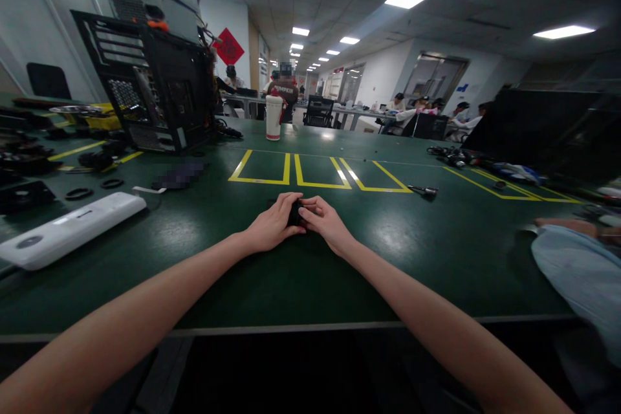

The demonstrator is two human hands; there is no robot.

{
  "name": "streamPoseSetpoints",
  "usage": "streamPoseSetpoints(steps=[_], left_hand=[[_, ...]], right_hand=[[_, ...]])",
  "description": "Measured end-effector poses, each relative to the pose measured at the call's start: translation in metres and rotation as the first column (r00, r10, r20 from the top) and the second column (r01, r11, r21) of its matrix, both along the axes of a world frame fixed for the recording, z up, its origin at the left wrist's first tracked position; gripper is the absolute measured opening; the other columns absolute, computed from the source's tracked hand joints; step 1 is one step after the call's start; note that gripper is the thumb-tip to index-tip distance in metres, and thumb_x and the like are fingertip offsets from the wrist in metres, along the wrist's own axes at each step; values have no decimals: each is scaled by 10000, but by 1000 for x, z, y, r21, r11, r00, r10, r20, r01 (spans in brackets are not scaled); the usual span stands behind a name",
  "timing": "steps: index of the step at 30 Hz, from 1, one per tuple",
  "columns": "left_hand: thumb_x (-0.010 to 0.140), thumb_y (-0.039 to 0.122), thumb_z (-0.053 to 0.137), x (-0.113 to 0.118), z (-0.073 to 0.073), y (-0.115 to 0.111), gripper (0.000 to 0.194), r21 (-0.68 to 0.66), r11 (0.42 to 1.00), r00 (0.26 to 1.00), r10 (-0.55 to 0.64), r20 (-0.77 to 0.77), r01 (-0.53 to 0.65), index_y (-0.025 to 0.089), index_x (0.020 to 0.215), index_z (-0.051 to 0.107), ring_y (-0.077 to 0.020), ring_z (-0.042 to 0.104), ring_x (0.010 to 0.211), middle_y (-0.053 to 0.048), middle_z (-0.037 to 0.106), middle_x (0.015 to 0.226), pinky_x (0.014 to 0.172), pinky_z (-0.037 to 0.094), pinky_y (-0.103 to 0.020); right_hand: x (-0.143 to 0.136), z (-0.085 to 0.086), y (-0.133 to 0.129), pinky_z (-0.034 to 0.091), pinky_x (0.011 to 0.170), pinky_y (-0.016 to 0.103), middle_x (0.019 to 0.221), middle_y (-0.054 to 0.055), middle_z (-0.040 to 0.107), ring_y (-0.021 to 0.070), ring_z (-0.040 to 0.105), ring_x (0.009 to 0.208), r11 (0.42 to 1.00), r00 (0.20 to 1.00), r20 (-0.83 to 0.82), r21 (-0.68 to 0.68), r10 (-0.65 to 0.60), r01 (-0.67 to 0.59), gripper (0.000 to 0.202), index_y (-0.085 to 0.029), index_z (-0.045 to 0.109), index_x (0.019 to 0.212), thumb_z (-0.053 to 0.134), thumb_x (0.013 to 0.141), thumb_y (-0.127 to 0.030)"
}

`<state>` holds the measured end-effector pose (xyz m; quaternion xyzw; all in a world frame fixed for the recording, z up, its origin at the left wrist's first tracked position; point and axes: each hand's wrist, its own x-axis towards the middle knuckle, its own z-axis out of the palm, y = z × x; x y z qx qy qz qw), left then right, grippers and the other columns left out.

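Near the middle of the green table (213, 297), my left hand (274, 222) and my right hand (326, 221) meet around a small black object (294, 213). The fingers of my left hand curve over its left side and top. My right fingertips press on its right side. Most of the object is hidden by my fingers, so its kind is unclear. Beyond my hands lie yellow tape outlines (323, 186) on the table.
A white power strip (77, 226) lies left, near a black computer case (165, 87). Behind the tape stands a white cup (273, 118). A dark tool (424, 191) lies right of the tape. Another person's light blue sleeve (577, 265) rests at the right edge.
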<state>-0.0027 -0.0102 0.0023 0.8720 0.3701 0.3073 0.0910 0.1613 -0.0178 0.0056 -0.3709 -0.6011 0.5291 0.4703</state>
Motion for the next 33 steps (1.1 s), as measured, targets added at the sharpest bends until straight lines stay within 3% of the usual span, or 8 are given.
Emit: streamPoseSetpoints(steps=[9,16,25,33], left_hand=[[746,398,541,-1,0,-1,646,3,1000,1000,-4,20,4,250,1264,184,-254,419,1121,-100,315,1246,864,433,-448],[741,411,544,-1,0,-1,650,-2,1000,1000,-4,22,4,248,1260,188,-253,419,1120,-102,311,1251,860,435,-450],[746,396,541,0,2,-3,646,3,1000,1000,-7,11,7,252,1261,179,-248,408,1131,-101,310,1251,873,429,-446],[744,409,540,-1,1,-2,637,-3,1000,1000,-5,16,5,252,1254,192,-255,419,1127,-102,310,1253,865,434,-449]], right_hand=[[-1,-5,9,418,826,351,964,39,557,158,521,916,1000,998,58,-6,-17,18,310,-199,555,957,580,697,-364],[-1,2,0,444,766,320,898,14,556,143,536,863,1000,1000,27,-6,6,-6,302,-221,531,929,615,670,-352],[-4,-4,11,441,765,335,915,45,582,157,539,851,997,999,29,-59,-43,45,342,-178,569,940,598,673,-389],[-1,3,-3,444,771,324,884,11,547,150,527,882,1000,999,36,18,4,-5,346,-227,518,937,660,628,-287]])
